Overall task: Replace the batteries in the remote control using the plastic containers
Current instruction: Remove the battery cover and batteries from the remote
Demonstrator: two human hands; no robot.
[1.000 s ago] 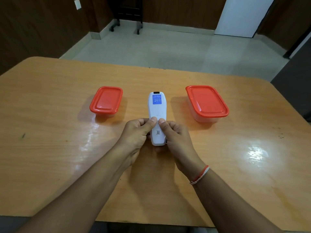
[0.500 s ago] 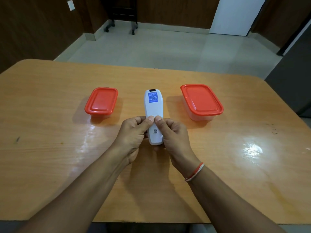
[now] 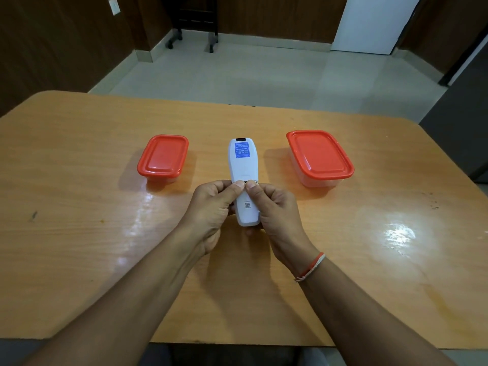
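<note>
A white remote control (image 3: 243,165) lies face down at the table's middle, a blue label near its far end. My left hand (image 3: 211,207) and my right hand (image 3: 274,210) both grip its near half, thumbs pressed side by side on the battery cover, where a small dark gap shows at the thumb tips. A small plastic container with a red lid (image 3: 163,157) stands to the left of the remote. A larger red-lidded container (image 3: 319,156) stands to its right. Both lids are on.
The wooden table (image 3: 79,233) is glossy, with glare patches at the right and near the left container. Beyond its far edge is tiled floor, a chair base on casters (image 3: 192,40) and dark wall panels.
Both thumbs have slid the battery cover slightly toward me, and a small dark gap now shows at its far edge. The camera view shifted a little; the containers have not moved.
</note>
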